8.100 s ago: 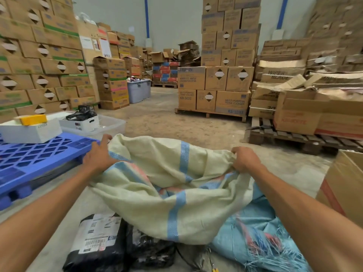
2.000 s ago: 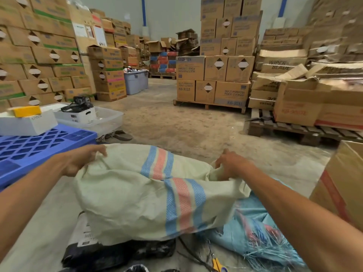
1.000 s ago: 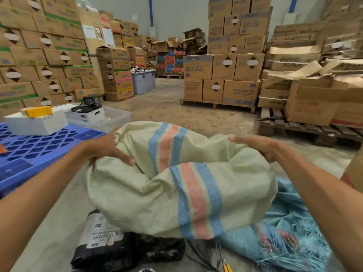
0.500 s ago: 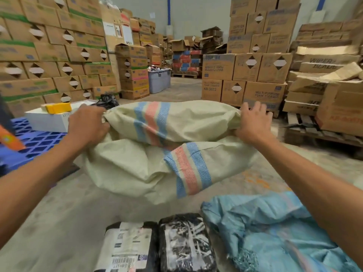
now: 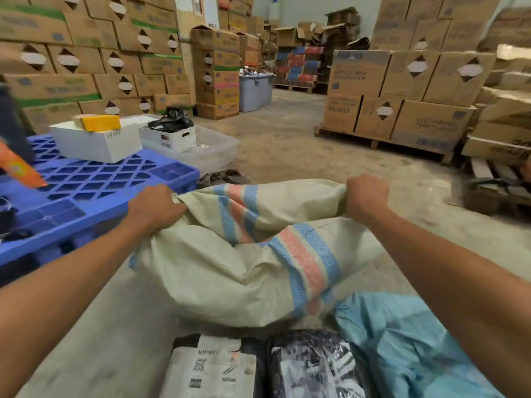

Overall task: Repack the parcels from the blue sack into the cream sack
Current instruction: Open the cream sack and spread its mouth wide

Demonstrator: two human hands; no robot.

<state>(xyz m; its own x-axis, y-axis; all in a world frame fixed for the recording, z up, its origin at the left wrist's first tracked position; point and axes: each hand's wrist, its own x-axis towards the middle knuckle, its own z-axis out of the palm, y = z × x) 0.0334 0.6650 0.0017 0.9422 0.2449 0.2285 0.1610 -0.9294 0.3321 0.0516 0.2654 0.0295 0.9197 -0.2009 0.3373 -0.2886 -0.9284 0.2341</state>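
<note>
left grip (image 5: 156, 206) and right grip (image 5: 366, 198) each clenched on cream sack (image 5: 230, 268) rim, mid-frame. Pull apart, open mouth toward parcels (image 5: 212, 366) bottom centre.

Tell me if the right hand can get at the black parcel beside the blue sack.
Probably yes, once it lets go: the right hand grips the cream sack, but the black parcel lies uncovered on the floor nearby.

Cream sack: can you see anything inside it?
No contents show. The left hand and right hand grip the cream sack at its top edge, and its folded fabric hides the interior. Two parcels lie outside it on the floor, beside the blue sack.
</note>
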